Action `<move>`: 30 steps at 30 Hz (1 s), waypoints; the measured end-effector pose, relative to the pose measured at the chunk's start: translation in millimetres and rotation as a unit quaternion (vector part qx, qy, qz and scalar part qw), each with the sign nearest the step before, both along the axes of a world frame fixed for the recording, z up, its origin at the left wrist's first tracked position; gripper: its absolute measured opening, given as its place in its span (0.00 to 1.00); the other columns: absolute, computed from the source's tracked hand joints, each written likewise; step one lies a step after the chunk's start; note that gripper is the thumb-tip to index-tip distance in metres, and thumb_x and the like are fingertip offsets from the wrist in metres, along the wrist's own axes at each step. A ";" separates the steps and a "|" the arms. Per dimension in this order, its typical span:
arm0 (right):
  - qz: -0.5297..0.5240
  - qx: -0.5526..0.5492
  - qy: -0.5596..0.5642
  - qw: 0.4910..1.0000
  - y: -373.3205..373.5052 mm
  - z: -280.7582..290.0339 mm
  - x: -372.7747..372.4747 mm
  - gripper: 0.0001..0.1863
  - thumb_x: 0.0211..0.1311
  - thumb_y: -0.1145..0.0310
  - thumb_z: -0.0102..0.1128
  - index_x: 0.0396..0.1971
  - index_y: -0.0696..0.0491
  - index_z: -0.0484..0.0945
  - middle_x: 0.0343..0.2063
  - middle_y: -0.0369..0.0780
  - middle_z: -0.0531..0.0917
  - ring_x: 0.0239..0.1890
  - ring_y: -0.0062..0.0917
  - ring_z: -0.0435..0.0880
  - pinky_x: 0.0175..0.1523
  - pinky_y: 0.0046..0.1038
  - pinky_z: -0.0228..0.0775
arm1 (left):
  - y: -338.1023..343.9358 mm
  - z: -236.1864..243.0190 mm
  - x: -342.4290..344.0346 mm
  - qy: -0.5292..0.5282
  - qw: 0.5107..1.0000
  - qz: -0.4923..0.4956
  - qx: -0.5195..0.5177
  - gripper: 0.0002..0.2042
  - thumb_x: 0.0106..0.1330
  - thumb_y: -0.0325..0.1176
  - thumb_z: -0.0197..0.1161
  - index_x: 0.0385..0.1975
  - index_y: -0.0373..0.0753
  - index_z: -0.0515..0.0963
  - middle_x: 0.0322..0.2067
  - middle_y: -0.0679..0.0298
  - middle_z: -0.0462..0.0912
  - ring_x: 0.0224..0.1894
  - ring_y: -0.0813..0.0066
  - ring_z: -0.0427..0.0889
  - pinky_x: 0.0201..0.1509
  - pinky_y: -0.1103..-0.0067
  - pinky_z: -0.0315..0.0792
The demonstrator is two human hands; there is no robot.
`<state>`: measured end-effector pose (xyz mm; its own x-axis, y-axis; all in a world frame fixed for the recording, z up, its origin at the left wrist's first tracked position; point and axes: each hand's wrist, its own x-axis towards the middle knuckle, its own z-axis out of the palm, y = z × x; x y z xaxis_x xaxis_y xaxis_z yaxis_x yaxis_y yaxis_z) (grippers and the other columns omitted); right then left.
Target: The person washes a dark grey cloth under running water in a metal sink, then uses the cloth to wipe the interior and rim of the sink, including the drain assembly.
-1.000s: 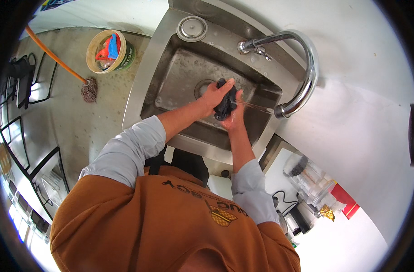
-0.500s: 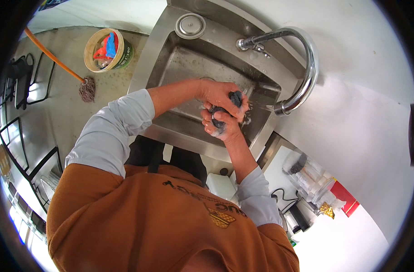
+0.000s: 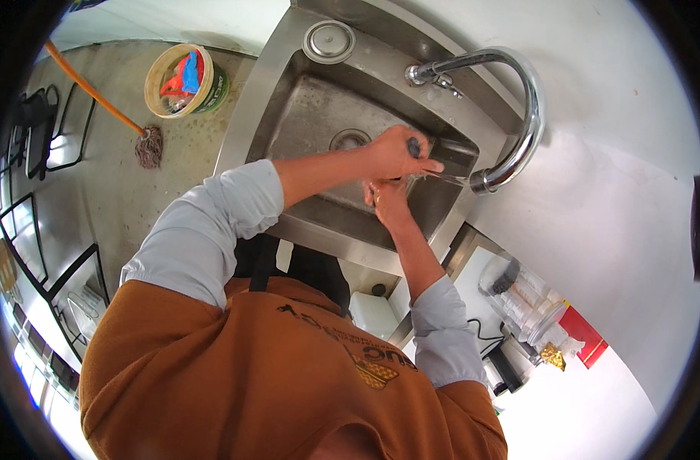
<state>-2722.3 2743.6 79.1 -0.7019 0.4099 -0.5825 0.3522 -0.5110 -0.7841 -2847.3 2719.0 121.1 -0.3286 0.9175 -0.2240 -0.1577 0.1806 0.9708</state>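
Note:
Both hands work close together over the right part of the steel sink (image 3: pixel 312 100), beside the end of the faucet (image 3: pixel 530 126). My left hand (image 3: pixel 392 156) is closed round a dark grey, soft-looking lump (image 3: pixel 414 146), which pokes out between thumb and fingers. I cannot tell whether it is a cloth or a scrubber. Just below and nearer to me, my right hand (image 3: pixel 390 201) has its fingers curled under the left one. What it grips is mostly hidden. A thin stream of water runs from the faucet's mouth toward the left hand.
A round steel lid (image 3: pixel 328 41) sits on the sink's back left corner. On the floor at left stand a bucket (image 3: pixel 157 100) with red and blue items and a mop (image 3: pixel 147 147). A clear jar (image 3: pixel 522 303) lies on the white counter at right.
My left hand has turned over and shifted right, toward the water stream. The dark lump shows less now, and the suds on the hands are mostly gone. The drain has come into view.

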 end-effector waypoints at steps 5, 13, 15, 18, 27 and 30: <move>-0.087 0.109 0.070 0.988 14.7 -8.2 -16.3 0.13 0.55 0.77 0.58 0.38 0.56 0.67 0.32 0.36 0.74 0.33 0.20 0.74 0.33 0.25 0.69 | 22.1 19.3 -9.9 0.068 0.996 -0.003 -0.055 0.27 0.51 0.62 0.62 0.20 0.39 0.80 0.15 0.56 0.76 0.23 0.61 0.75 0.34 0.70 0.72; -0.122 0.139 0.189 0.964 18.5 -21.9 -24.6 0.15 0.56 0.72 0.60 0.43 0.57 0.69 0.37 0.35 0.76 0.39 0.21 0.75 0.40 0.24 0.69 | 30.3 22.8 -6.2 0.092 0.988 0.060 -0.105 0.29 0.58 0.62 0.53 0.35 0.39 0.83 0.32 0.47 0.81 0.41 0.53 0.80 0.47 0.68 0.72; -0.092 0.196 0.123 0.968 22.0 -30.1 -24.6 0.14 0.56 0.72 0.61 0.41 0.57 0.70 0.36 0.35 0.76 0.38 0.21 0.76 0.39 0.25 0.69 | 33.4 7.8 -0.2 0.119 0.982 0.113 -0.094 0.30 0.60 0.61 0.52 0.30 0.34 0.81 0.24 0.47 0.79 0.34 0.53 0.79 0.40 0.67 0.71; -0.071 0.231 0.073 0.968 14.3 -34.2 -19.5 0.11 0.57 0.71 0.60 0.38 0.57 0.71 0.33 0.35 0.77 0.36 0.21 0.77 0.37 0.25 0.70 | 33.2 -18.5 6.6 0.115 0.973 0.141 -0.139 0.27 0.61 0.58 0.52 0.30 0.34 0.80 0.22 0.47 0.78 0.32 0.52 0.80 0.38 0.66 0.71; 0.057 -0.286 -0.114 0.950 -9.9 26.7 -3.5 0.12 0.52 0.69 0.58 0.35 0.54 0.67 0.15 0.34 0.66 0.13 0.18 0.61 0.17 0.21 0.50 | 4.7 -18.7 -0.2 0.271 0.912 -0.297 -0.085 0.20 0.60 0.49 0.56 0.47 0.45 0.77 0.43 0.55 0.80 0.49 0.59 0.76 0.52 0.68 0.68; 0.072 -0.414 -0.009 0.907 -11.3 50.6 8.6 0.16 0.48 0.68 0.59 0.35 0.54 0.65 0.14 0.32 0.62 0.10 0.16 0.55 0.16 0.19 0.45 | 5.8 4.3 -18.0 -0.043 0.864 -0.497 -0.066 0.25 0.61 0.52 0.55 0.54 0.45 0.71 0.48 0.57 0.77 0.54 0.61 0.73 0.56 0.67 0.66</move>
